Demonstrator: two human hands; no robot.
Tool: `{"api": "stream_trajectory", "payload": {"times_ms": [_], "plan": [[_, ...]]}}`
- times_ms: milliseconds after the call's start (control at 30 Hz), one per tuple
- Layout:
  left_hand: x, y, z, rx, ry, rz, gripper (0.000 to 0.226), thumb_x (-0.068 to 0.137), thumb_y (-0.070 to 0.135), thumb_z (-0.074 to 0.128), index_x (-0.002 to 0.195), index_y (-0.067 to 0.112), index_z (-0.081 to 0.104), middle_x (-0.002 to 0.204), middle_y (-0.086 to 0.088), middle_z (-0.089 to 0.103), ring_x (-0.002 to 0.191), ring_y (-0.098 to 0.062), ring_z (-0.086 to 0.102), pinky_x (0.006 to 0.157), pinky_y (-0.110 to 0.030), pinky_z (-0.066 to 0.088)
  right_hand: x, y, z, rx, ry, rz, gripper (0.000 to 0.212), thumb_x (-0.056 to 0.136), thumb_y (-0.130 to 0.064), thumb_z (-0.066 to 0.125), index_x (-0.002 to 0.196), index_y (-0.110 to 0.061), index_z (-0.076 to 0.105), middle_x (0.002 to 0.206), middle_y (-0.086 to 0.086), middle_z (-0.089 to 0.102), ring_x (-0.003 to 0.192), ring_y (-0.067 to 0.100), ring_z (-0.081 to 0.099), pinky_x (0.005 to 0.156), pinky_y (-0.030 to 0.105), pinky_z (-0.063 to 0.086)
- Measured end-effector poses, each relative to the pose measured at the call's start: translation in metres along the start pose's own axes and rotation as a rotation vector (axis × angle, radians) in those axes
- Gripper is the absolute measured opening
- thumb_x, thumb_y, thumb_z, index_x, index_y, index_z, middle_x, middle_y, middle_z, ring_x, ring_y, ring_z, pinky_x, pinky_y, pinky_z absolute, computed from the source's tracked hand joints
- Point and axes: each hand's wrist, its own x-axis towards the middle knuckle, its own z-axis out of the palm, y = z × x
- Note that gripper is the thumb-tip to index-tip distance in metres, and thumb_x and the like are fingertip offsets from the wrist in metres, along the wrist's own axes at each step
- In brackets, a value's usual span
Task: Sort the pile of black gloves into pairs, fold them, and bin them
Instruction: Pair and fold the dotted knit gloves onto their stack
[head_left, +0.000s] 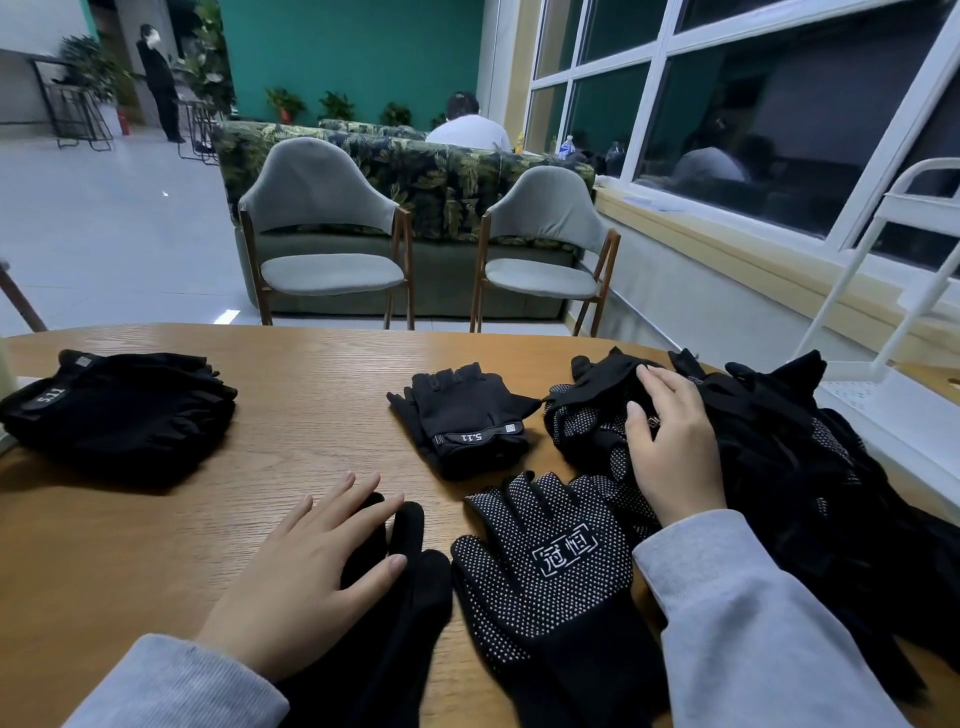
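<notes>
My left hand (306, 566) lies flat, fingers straight, on a plain black glove (410, 587) near the table's front edge. Just right of it a dotted black glove (540, 566) lies palm up with a white logo. My right hand (670, 447) rests on the loose pile of black gloves (779, 441) at the right, its fingers bent over a dotted glove on the pile's left side. A fingerless glove pair (465, 421) marked 5.11 sits in the middle. A stack of folded gloves (119, 410) lies at the far left.
The wooden table (291, 379) has a curved far edge. A white wire rack (893, 291) stands at the right behind the pile. Two grey chairs (327, 228) face the table's far side. Two people are in the background.
</notes>
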Motion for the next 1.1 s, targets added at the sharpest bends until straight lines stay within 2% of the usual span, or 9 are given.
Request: {"api": "stream_trajectory", "payload": {"times_ms": [67,300,433,500,567,733,867,967,1100], "plan": [[0.000,-0.001,0.000,-0.010,0.005,0.003,0.082,0.050,0.089,-0.022,0.124,0.065,0.002,0.142,0.034,-0.015,0.133,0.013,-0.022,0.112,-0.017,-0.011,0.000,-0.003,-0.002,0.026,0.053,-0.033,0.034,0.087,0.003,0.059,0.121,0.005,0.058,0.121,0.018,0.056,0.114,0.020,0.049,0.097,-0.003,0.019],[0.000,0.000,0.001,-0.032,0.036,0.024,0.081,0.050,0.090,-0.019,0.123,0.066,0.005,0.136,0.040,-0.017,0.133,0.015,-0.019,0.108,-0.013,-0.013,0.007,-0.025,-0.020,0.077,0.271,-0.194,0.027,0.084,0.003,0.061,0.112,0.006,0.062,0.109,0.018,0.060,0.105,0.015,0.052,0.101,0.009,0.031],[0.000,-0.003,0.002,-0.197,0.170,0.131,0.054,0.074,0.083,0.021,0.122,0.065,0.033,0.141,0.042,0.015,0.136,0.012,0.013,0.115,-0.027,0.013,0.008,-0.043,-0.028,0.121,0.347,-0.250,0.025,0.082,0.009,0.062,0.106,0.006,0.064,0.101,0.018,0.062,0.099,-0.012,0.048,0.095,0.004,0.032],[-0.002,0.002,0.001,-0.295,0.329,0.188,0.040,0.084,0.056,0.043,0.123,0.053,0.045,0.138,0.034,0.035,0.129,0.005,0.036,0.108,-0.031,0.032,0.008,-0.049,-0.028,0.140,0.305,-0.272,0.022,0.081,0.011,0.063,0.102,0.005,0.067,0.096,0.016,0.064,0.094,-0.007,0.052,0.092,0.006,0.035],[-0.003,0.017,-0.003,-0.319,0.434,0.254,0.036,0.084,0.042,0.048,0.120,0.044,0.051,0.134,0.028,0.043,0.121,0.004,0.044,0.099,-0.027,0.038,0.005,-0.052,-0.027,0.158,0.210,-0.296,0.021,0.081,0.010,0.064,0.099,0.002,0.069,0.094,0.011,0.067,0.091,0.010,0.060,0.090,0.013,0.043],[-0.006,0.058,-0.010,-0.338,0.498,0.354,0.035,0.084,0.038,0.051,0.119,0.037,0.055,0.132,0.021,0.048,0.119,0.006,0.045,0.099,-0.018,0.035,-0.007,-0.064,-0.038,0.310,0.031,-0.239,0.019,0.082,0.003,0.067,0.098,-0.007,0.069,0.093,-0.002,0.064,0.089,0.008,0.061,0.082,0.020,0.049],[-0.002,0.096,-0.022,-0.439,0.522,0.312,0.045,0.081,0.044,0.056,0.125,0.036,0.047,0.121,0.022,0.051,0.095,0.003,0.053,0.086,-0.006,0.037,-0.020,-0.077,-0.053,0.347,-0.083,-0.323,0.017,0.082,0.001,0.067,0.097,-0.008,0.069,0.093,-0.002,0.064,0.089,0.008,0.062,0.078,0.024,0.052],[0.009,0.119,-0.030,-0.444,0.427,0.231,0.051,0.080,0.042,0.066,0.127,0.034,0.049,0.114,0.022,0.050,0.096,0.002,0.051,0.084,-0.013,0.041,-0.034,-0.085,-0.061,0.416,-0.125,-0.345,0.014,0.083,-0.005,0.065,0.096,-0.009,0.069,0.093,-0.002,0.064,0.090,0.010,0.062,0.076,0.026,0.052],[0.017,0.132,-0.034,-0.441,0.429,0.175,0.014,0.082,0.027,0.068,0.096,0.029,0.069,0.093,0.015,0.060,0.087,-0.005,0.055,0.078,-0.027,0.046,-0.047,-0.088,-0.071,0.437,-0.148,-0.344,0.010,0.081,-0.008,0.066,0.091,-0.011,0.068,0.092,-0.007,0.062,0.091,0.009,0.061,0.077,0.029,0.052]]}}
